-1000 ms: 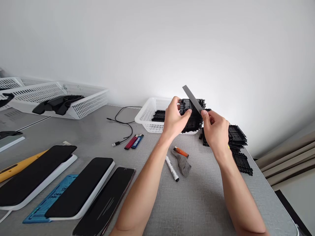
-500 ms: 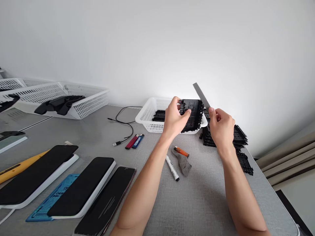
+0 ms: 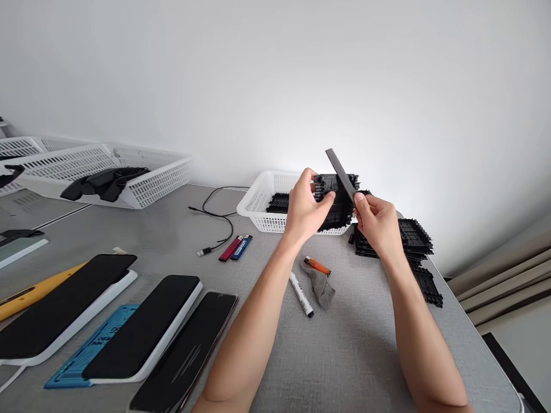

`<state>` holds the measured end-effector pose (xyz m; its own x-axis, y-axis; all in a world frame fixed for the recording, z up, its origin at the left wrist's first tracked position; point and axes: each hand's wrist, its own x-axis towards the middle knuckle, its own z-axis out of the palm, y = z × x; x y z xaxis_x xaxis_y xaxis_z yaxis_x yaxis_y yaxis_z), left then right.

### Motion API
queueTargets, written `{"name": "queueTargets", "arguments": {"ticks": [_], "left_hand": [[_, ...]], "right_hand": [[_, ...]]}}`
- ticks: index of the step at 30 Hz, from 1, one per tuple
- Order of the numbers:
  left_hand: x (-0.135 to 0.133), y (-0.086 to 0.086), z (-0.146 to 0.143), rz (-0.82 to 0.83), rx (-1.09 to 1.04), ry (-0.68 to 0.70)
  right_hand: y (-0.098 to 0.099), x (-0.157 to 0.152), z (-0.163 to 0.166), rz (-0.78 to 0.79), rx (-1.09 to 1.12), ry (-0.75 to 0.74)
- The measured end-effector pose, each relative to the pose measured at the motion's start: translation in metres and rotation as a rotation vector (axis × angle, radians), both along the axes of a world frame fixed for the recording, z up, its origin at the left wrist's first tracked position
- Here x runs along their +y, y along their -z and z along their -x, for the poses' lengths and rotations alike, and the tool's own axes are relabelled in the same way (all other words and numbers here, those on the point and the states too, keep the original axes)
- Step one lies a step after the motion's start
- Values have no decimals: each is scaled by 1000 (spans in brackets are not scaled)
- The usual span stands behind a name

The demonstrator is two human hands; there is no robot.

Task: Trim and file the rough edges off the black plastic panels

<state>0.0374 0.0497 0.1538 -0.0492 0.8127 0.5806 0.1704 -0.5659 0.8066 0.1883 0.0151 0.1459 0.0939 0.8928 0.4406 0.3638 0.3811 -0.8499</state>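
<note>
As I watch, strip: back across panel, apparently working it.
Left hand: gripping panel.
Right hand: pinching strip.

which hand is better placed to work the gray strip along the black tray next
Probably the right hand: it holds the gray strip by its lower end, crossing in front of the black tray. The left hand is busy holding that tray by its left side.
</note>
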Motion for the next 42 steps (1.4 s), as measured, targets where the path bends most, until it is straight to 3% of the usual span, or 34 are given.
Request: {"name": "queueTargets", "arguments": {"ticks": [4,13,17,22,27,32,36,39,42], "left_hand": [[-1,-1,0,-8,-3,21],[-1,3,1,6,38,-52],[-2,2,2,18,46,-60],[-2,2,1,35,80,-57],[-3,2,1,67,144,-74],[-11,-4,2,12,281,14],[-17,-8,-1,-98,351,105],[-16,-7,-3,-130,337,125],[-11,-2,-3,-78,216,42]], "right_hand": [[-4,-6,2,-60,-119,65],[-6,-10,2,-171,-394,495],[-8,-14,5,-192,-478,595],[-7,-11,3,-181,-486,553],[-5,-4,-7,-136,-338,438],[-5,1,-10,-81,-150,290],[-2,7,-13,-24,-96,282],[0,10,-17,8,-58,255],[-1,11,-20,31,20,184]]}}
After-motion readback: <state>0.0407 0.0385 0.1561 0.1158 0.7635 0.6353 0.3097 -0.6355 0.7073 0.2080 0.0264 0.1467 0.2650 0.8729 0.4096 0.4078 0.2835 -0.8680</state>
